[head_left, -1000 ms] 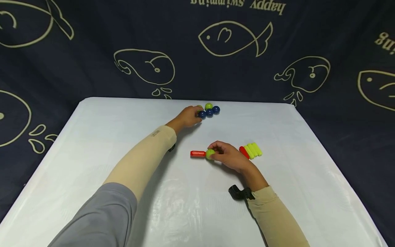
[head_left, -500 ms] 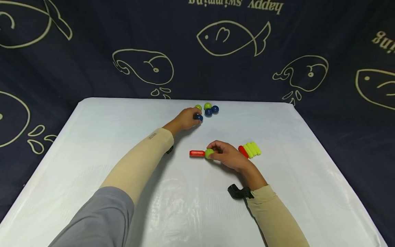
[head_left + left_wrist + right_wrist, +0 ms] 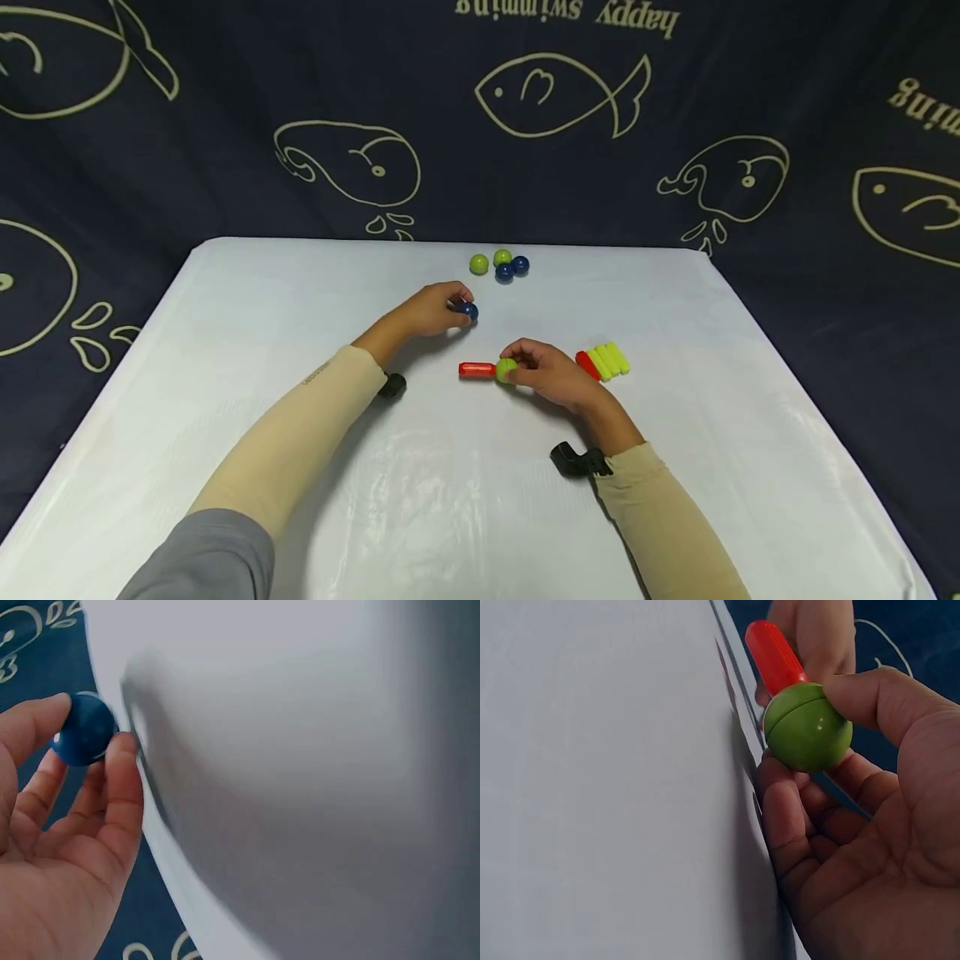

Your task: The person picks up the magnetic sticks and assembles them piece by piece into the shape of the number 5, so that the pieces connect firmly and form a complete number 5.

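Note:
Between the thumb and fingers of my left hand (image 3: pixel 429 310) is a glossy blue ball (image 3: pixel 468 312), pinched near the middle of the table. The left wrist view shows this blue ball (image 3: pixel 84 729) close up, with the thumb on one side and fingers on the other. My right hand (image 3: pixel 557 377) pinches a green ball (image 3: pixel 506 371) with a groove across it. A red ribbed stick (image 3: pixel 476 371) joins the green ball at its left side. In the right wrist view the red stick (image 3: pixel 772 654) points away from the palm, and my left hand shows behind it.
At the table's (image 3: pixel 300 275) back edge lie two green balls (image 3: pixel 478 264) and two blue balls (image 3: pixel 504 272). Right of my right hand, a red stick (image 3: pixel 587 365) lies beside several yellow-green sticks (image 3: pixel 611 360). A dark patterned cloth (image 3: pixel 562 183) hangs behind.
My left hand has drawn one blue ball away from the group at the back, toward me and slightly left. My right hand keeps its hold on the green ball, nearly still.

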### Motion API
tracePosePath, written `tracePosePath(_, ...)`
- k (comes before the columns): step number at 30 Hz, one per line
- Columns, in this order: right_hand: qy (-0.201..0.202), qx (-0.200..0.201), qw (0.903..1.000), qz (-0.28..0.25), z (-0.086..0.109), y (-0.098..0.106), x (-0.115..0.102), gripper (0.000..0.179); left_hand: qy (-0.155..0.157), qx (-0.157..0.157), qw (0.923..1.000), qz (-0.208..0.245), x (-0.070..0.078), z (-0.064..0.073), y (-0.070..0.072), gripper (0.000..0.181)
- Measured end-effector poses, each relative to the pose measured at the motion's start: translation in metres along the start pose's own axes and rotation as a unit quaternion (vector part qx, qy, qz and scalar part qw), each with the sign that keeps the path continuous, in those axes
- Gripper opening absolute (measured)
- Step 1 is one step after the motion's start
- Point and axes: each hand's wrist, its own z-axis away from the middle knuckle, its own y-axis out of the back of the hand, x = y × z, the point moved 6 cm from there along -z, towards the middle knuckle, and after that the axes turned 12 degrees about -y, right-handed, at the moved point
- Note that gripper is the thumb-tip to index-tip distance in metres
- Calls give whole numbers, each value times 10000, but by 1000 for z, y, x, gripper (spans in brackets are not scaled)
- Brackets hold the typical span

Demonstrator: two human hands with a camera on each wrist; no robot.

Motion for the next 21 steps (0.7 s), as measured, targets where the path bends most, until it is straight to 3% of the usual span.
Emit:
tracePosePath(8,21,-24,9999,131,1,2,-1,24,101,-12,9999,52,7,42,4,29)
tracePosePath(15,-23,44,10000,81,-17,4,24,26,82,-163,9997,140,20,86,-2,28)
tracePosePath(21,46,62,9999,82,-20,3,28,27,159,-284,9985,439,26,105,-10,27)
